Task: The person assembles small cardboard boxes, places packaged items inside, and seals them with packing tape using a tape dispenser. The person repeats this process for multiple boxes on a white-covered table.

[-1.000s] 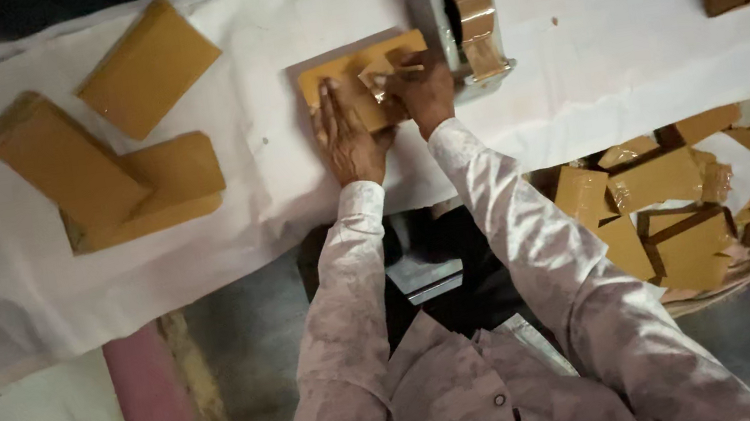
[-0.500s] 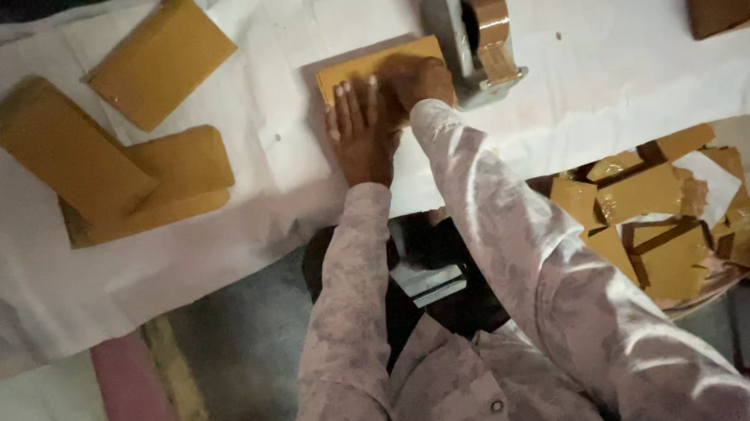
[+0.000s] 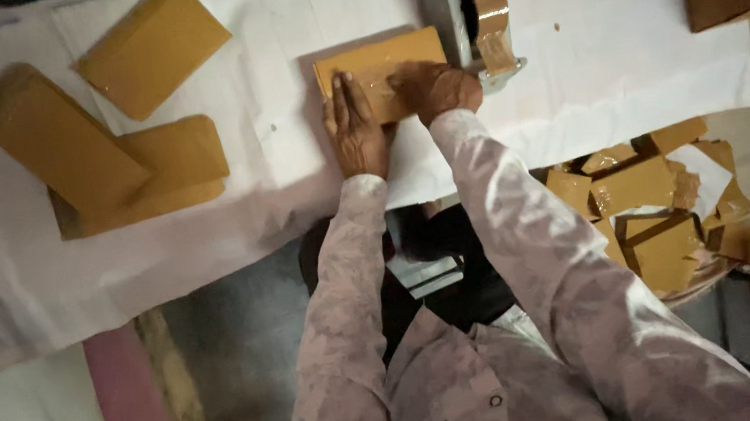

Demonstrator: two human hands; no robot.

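Hands are pressed onto a brown paper packet point(image 3: 379, 68) on the white-covered worktop point(image 3: 627, 58): left hand point(image 3: 354, 130) laid flat, fingers extended; right hand point(image 3: 436, 88) curled, beside the tape dispenser point(image 3: 482, 15).

Head cam, single view, looking steeply down.
Close over white-covered table point(image 3: 627, 58); tape dispenser point(image 3: 480, 15) sits top-centre, floor shows below table's near edge.

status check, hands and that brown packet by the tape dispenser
Left hand flat on brown packet, right hand pressing its near edge. Packet lies on white sheet, tape dispenser just beside it. Nothing in the way.
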